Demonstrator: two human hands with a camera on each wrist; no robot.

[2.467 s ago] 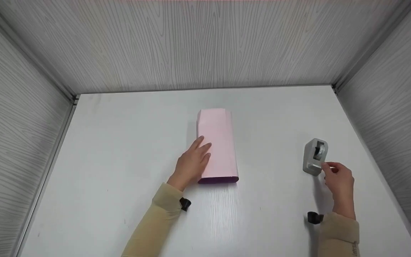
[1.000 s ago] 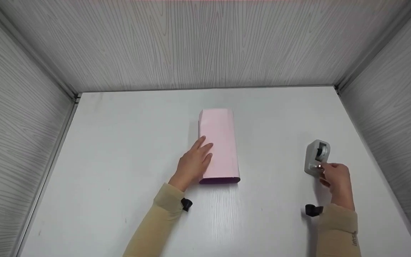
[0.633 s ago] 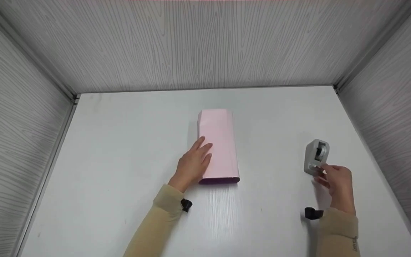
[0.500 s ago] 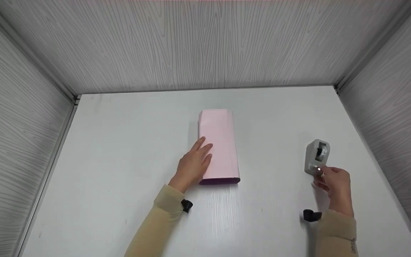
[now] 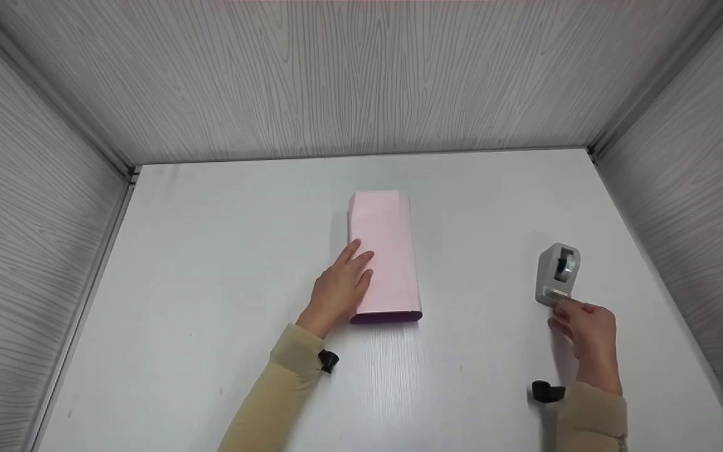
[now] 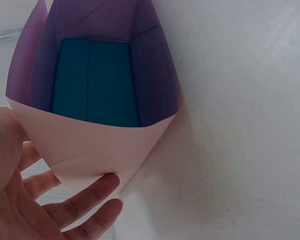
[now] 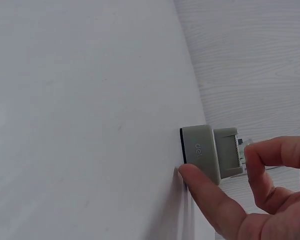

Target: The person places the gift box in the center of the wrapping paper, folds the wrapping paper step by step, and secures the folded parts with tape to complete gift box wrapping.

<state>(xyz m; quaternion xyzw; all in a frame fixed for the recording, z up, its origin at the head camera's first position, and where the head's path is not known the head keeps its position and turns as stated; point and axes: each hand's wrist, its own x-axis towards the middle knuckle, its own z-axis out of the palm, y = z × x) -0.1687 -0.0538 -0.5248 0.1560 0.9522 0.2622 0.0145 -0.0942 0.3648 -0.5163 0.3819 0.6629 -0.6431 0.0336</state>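
Observation:
A pink paper wrapper (image 5: 386, 251) lies lengthwise in the middle of the table. In the left wrist view its near end gapes, showing a purple inside and a teal box (image 6: 105, 82) within. My left hand (image 5: 336, 292) rests on its left side, fingers spread on the paper. To the right stands a grey tape dispenser (image 5: 548, 273) holding a roll of clear tape (image 5: 567, 267). At its front, my right hand (image 5: 592, 323) pinches the end of the tape between thumb and index finger. Another finger reaches to the dispenser's base in the right wrist view.
The white table (image 5: 223, 251) is enclosed by grey wood-grain panels (image 5: 361, 75) at the back and both sides. The dispenser stands near the table's right edge. A small black camera (image 5: 548, 392) sits at the right wrist, another one (image 5: 328, 361) at the left.
My right hand has shifted slightly toward me, from the dispenser's cutting end to just in front of it. The left hand, the paper and the dispenser stay in place.

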